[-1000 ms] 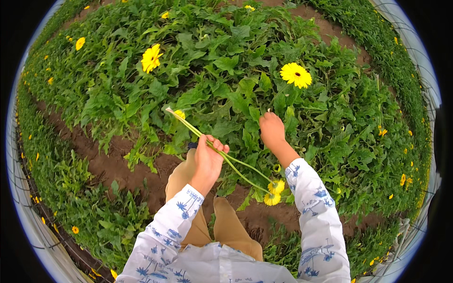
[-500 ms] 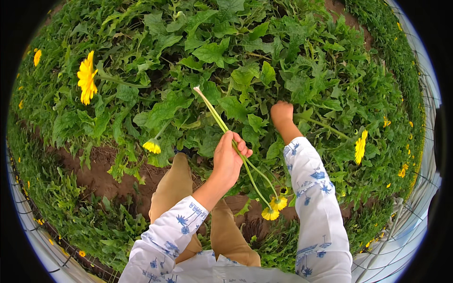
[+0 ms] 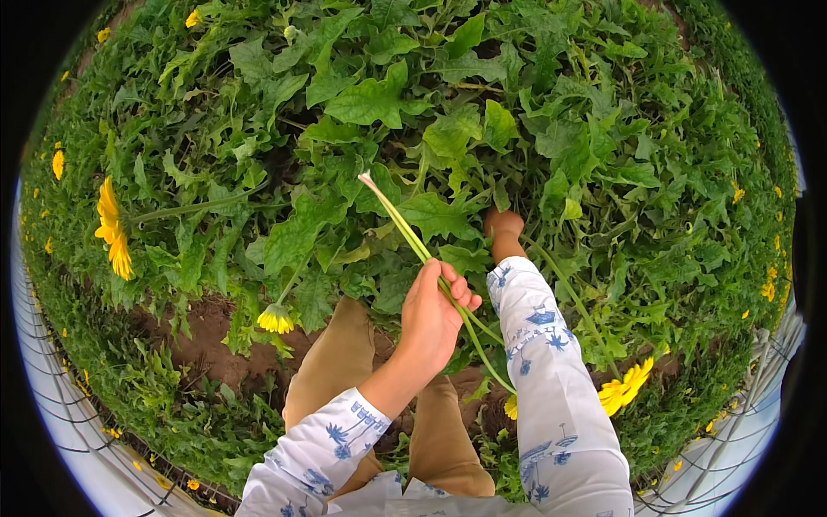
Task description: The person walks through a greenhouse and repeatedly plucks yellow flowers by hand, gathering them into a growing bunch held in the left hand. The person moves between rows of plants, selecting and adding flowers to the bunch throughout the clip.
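My left hand (image 3: pixel 433 317) is closed around a few long, green gerbera stems (image 3: pixel 398 221). Their pale cut ends point up and away from me. One yellow bloom from this bunch (image 3: pixel 512 407) peeks out beside my right sleeve, which hides the rest. Low among the leaves, my right hand (image 3: pixel 504 231) is closed at the base of another gerbera stem (image 3: pixel 570 291); leaves partly cover its fingers. That stem slants down to the near right, ending in a large yellow gerbera bloom (image 3: pixel 625 388) beside my right forearm.
Dense leafy plants (image 3: pixel 370 99) fill the bed ahead. A yellow gerbera (image 3: pixel 112 228) stands out at the left, and a drooping bloom (image 3: pixel 276 319) hangs near my knee. Bare brown soil (image 3: pixel 215 345) shows nearby. White sheeting with dark netting (image 3: pixel 65 414) curves along the edge.
My right hand has come nearer and slightly left, deeper into the leaves. The right-hand gerbera has swung down toward me. My left hand still holds its bunch, now mostly covered at the blooms.
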Demonstrator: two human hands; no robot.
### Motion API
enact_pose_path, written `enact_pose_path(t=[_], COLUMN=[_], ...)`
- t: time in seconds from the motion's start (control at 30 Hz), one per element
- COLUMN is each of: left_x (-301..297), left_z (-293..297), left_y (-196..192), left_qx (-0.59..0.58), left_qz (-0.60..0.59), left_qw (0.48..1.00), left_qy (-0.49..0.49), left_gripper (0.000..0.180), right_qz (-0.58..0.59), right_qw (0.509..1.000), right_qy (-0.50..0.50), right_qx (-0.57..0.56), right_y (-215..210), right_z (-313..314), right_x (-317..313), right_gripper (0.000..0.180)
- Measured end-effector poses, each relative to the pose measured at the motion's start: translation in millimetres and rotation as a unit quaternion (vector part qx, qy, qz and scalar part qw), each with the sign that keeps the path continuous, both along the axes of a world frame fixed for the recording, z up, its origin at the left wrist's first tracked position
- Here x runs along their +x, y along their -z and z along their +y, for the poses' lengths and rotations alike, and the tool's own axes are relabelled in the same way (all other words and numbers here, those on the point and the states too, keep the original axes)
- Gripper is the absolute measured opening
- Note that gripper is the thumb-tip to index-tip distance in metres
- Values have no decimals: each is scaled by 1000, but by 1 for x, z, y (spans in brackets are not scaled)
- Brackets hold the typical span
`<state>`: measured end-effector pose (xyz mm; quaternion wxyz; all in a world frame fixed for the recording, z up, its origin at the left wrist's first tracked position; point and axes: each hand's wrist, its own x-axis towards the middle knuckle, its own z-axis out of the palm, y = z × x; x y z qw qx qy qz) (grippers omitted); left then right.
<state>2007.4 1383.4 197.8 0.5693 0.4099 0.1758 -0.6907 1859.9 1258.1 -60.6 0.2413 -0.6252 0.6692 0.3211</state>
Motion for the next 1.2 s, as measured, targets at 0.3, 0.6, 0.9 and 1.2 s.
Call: enact_pose_path(t=[0.3,0.6,0.9,1.2], left_x=[-11,-16,-9,57], left_z=[14,6,17,57], left_y=[-2,-10,-32,-46], left_qx=[21,-24,-161,-136], left_qz=[-3,-13,-149,-169], left_qw=[1000,999,975,971], left_qy=[23,44,42,-96], left_gripper=[26,25,32,26], right_qz=[-51,-401,-532,-585], right_qw=[996,865,800,775], right_qy=[75,292,66,-159], right_qx=[-7,-70,-270,-178], right_y=[-51,-217,-337,-364], right_z=[31,71,93,105], right_x=[-12,-57,47,147], right_gripper=[31,23,19,18])
